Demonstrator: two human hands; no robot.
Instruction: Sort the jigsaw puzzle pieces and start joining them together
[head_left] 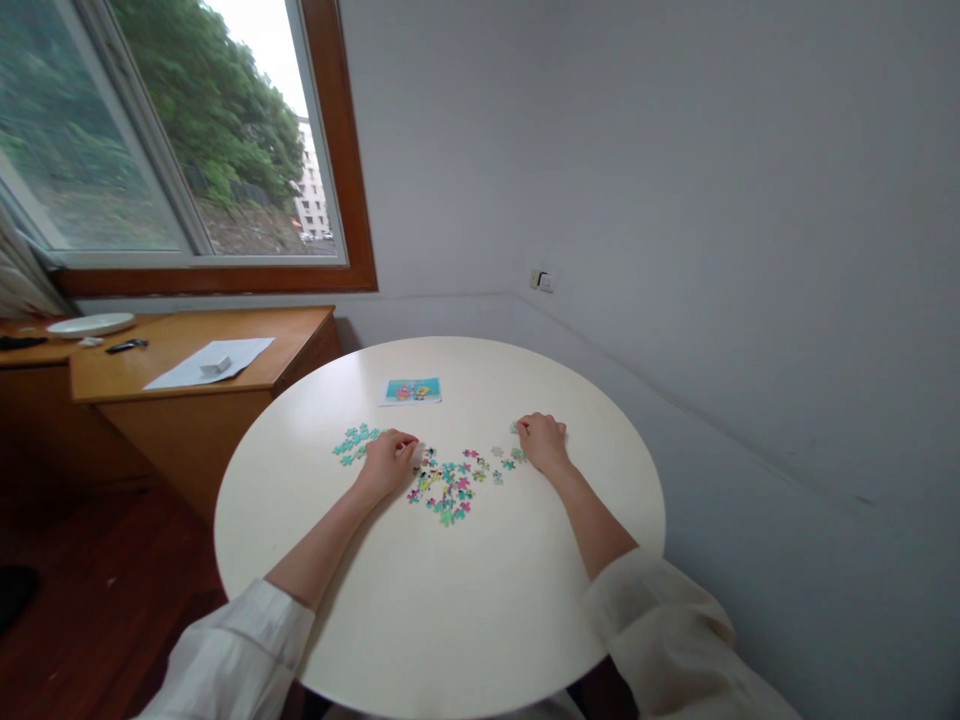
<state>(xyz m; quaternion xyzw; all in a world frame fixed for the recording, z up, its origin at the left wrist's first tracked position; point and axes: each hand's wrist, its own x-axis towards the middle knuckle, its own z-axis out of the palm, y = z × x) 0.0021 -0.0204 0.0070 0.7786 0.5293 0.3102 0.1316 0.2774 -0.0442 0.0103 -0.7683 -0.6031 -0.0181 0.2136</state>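
Many small jigsaw pieces (454, 488) lie loose in a mixed-colour heap at the middle of the round white table (450, 610). My left hand (388, 462) is at the heap's left edge, fingers pinched on a pale jigsaw piece (418, 455). Just left of that hand, a group of teal pieces (352, 441) is spread out. On the right, my right hand (544, 442) rests low over the table with curled fingers, a light green jigsaw piece (514, 427) at its fingertips. A few scattered pieces (508, 464) lie between this hand and the heap.
Behind the heap lies a picture card (412, 391) with colourful cartoon figures on blue. A wooden desk (300, 335) stands at the left under the window, bearing a white sheet (247, 352), a small white block (215, 366) and a white plate (90, 325). Walls border the table's far and right sides.
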